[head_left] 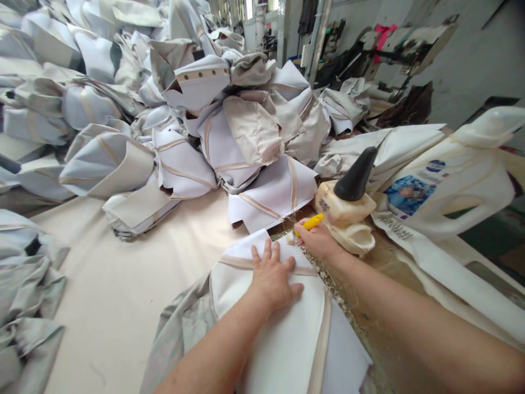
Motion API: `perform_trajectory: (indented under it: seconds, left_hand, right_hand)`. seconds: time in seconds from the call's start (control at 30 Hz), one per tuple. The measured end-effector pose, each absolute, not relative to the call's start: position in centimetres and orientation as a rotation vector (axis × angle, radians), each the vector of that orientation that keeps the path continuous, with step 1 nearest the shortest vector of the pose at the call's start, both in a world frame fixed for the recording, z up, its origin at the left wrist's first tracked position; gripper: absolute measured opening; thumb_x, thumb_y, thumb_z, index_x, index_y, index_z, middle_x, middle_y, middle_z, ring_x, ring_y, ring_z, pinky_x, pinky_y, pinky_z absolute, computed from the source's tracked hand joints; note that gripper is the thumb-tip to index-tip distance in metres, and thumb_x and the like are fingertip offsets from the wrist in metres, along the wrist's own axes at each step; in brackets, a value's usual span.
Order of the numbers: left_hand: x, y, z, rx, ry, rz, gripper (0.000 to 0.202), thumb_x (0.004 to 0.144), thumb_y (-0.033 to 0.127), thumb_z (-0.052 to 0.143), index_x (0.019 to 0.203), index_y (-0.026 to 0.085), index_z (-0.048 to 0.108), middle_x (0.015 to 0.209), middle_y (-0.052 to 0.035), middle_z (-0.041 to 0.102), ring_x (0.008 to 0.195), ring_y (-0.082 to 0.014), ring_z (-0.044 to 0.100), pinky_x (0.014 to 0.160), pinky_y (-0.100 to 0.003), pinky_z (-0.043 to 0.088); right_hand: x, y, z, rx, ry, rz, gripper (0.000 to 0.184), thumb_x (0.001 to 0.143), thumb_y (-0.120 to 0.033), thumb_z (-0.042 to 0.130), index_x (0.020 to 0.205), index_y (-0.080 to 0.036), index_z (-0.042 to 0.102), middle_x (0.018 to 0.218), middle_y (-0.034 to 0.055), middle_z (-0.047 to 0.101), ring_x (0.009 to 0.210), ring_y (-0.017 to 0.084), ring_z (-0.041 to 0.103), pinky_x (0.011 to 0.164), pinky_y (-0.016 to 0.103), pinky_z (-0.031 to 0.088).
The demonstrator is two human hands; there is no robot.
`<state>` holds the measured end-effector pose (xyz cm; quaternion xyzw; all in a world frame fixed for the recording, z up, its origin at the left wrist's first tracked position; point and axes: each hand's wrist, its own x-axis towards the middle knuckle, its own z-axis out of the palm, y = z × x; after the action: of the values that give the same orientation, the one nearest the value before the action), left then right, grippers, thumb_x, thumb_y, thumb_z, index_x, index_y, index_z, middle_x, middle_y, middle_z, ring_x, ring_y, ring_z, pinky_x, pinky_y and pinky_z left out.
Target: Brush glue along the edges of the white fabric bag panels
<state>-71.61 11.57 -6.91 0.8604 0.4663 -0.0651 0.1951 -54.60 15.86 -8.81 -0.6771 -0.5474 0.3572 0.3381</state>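
Note:
My left hand (274, 279) lies flat with fingers spread on a white sewn fabric piece (283, 334) that has beige seam tape along its edges. Grey cloth (180, 328) shows under its left side. In my right hand (315, 241) is a small brush (308, 225) with a yellow handle, its pale tip at the top right edge of the piece. Just beyond that hand stands a yellowed plastic container (346, 210) with a black cone-shaped top (356, 175). A dark, crusted strip (340, 303) runs along the fabric's right edge.
Sewn white and grey pieces (188, 164) are heaped across the far side and left of the pale tabletop (110, 290). A large white jug (447, 175) stands at right beside a rolled white sheet (451, 268). Behind is a sewing machine (410, 49) with a pink ribbon.

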Motion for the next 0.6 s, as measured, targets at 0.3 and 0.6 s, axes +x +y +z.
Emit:
perform_trajectory:
  seconds: [0.3, 0.6]
  left_hand:
    - [-71.6, 11.5, -7.2, 2.413, 1.309, -0.154, 0.062, 0.069, 0.064, 0.051, 0.123, 0.033, 0.049, 0.146, -0.0106, 0.023, 0.136, -0.0360, -0.002, 0.101, -0.063, -0.008]
    - [-71.5, 10.7, -7.3, 2.524, 1.223, -0.103, 0.049, 0.085, 0.051, 0.037, 0.127, 0.028, 0.045, 0.145, -0.0083, 0.027, 0.136, -0.0319, 0.005, 0.099, -0.067, -0.008]
  right_hand:
    - [-53.3, 11.2, -8.4, -1.758, -1.469, 1.035, 0.028, 0.079, -0.034, 0.043, 0.056, -0.019, 0.044, 0.044, -0.0035, 0.045, 0.045, 0.014, 0.046, 0.047, 0.024, 0.035]
    - [-52.1, 9.1, -7.8, -1.723, -1.364, 1.061, 0.027, 0.080, -0.038, 0.045, 0.061, -0.019, 0.048, 0.044, -0.0040, 0.045, 0.043, 0.013, 0.045, 0.046, 0.024, 0.036]
